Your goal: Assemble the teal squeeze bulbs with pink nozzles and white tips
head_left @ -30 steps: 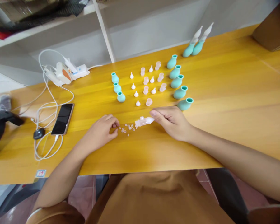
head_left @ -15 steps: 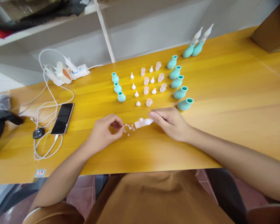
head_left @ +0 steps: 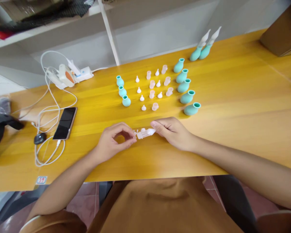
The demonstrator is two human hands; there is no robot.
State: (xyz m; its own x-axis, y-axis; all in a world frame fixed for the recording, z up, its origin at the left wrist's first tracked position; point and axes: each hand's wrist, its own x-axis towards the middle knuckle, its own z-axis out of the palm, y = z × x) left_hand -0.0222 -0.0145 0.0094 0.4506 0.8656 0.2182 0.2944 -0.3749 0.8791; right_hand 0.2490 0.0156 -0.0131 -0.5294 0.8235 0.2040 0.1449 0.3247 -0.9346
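My right hand grips a clear plastic nozzle piece by its white pointed tip, the wide end turned left. My left hand is pinched at the wide end of that piece, thumb and forefinger together; what they hold is too small to make out. A few tiny clear rings show on the table just behind the fingertips, the rest hidden by the hand. Beyond the hands stand white small cone tips and clear plastic connectors in rows.
Teal rubber bulbs line the right of the rows, with three smaller teal bulbs on the left. Two assembled bulb aspirators stand at the back right. A phone, white cables and a power strip occupy the left. A cardboard box is far right.
Both hands have moved nearer the table's front edge. My left hand has come right from the tiny rings to the nozzle piece's wide end, and my right hand has shifted slightly left with the piece.
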